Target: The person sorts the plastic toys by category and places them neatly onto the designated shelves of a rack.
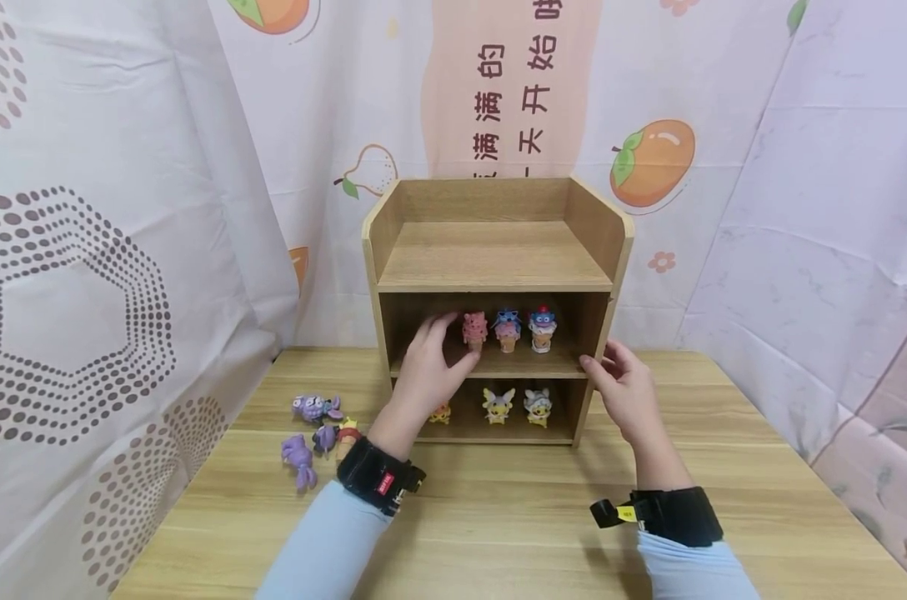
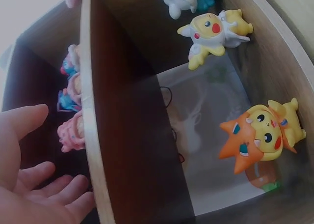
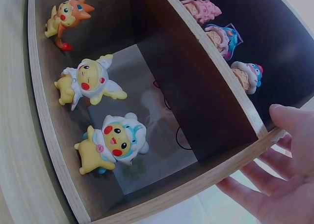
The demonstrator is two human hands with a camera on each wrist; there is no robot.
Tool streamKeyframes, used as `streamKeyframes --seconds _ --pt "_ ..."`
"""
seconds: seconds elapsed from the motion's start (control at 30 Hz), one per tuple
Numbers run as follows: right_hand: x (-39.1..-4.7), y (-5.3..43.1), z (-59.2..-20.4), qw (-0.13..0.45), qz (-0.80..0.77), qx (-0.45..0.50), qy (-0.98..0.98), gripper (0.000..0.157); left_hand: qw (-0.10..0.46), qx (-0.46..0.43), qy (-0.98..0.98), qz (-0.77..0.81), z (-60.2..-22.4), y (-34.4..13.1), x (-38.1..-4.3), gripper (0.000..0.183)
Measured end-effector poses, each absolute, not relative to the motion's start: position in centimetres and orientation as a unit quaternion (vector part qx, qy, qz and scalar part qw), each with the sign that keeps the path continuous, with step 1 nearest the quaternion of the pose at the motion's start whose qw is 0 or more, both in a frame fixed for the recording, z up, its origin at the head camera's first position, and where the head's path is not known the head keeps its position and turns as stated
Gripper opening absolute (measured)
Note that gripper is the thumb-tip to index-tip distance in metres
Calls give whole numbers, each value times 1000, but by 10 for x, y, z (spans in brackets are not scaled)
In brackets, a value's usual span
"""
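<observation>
A small wooden shelf unit [image 1: 498, 287] stands on the table. In its middle compartment are a pink ice-cream-cone figurine [image 1: 474, 331], a blue-and-pink one [image 1: 507, 330] and a blue one with a red top [image 1: 542, 328]. My left hand [image 1: 428, 371] reaches in beside the pink figurine, thumb and fingers spread; the left wrist view shows a gap between them and it. My right hand [image 1: 624, 389] holds the unit's right side panel, thumb at the front edge and fingers along the outside.
Below, an orange-hooded yellow figurine [image 2: 262, 135], a white-and-grey-hooded one [image 1: 498, 406] and another hooded one [image 1: 538, 407] stand in the bottom compartment. Purple figurines [image 1: 298, 460] and a cone figurine [image 1: 347, 437] lie on the table [image 1: 498, 517] at left. Printed cloth [image 1: 333, 108] hangs behind.
</observation>
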State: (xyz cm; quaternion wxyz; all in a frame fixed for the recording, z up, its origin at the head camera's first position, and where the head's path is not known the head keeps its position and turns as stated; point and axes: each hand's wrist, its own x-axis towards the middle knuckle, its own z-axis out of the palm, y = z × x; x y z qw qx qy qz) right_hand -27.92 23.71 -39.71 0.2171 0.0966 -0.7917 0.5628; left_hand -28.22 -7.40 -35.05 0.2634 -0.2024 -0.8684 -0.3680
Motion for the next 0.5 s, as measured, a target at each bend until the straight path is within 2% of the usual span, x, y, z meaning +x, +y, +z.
streamKeyframes --seconds 0.27,0.5 --pt "-279 236 -396 217 561 97 -793 54 364 -275 -809 -370 -354 -92 -265 41" --pt "-278 235 -394 214 565 94 -791 53 388 -320 -783 -366 -346 -102 -251 33"
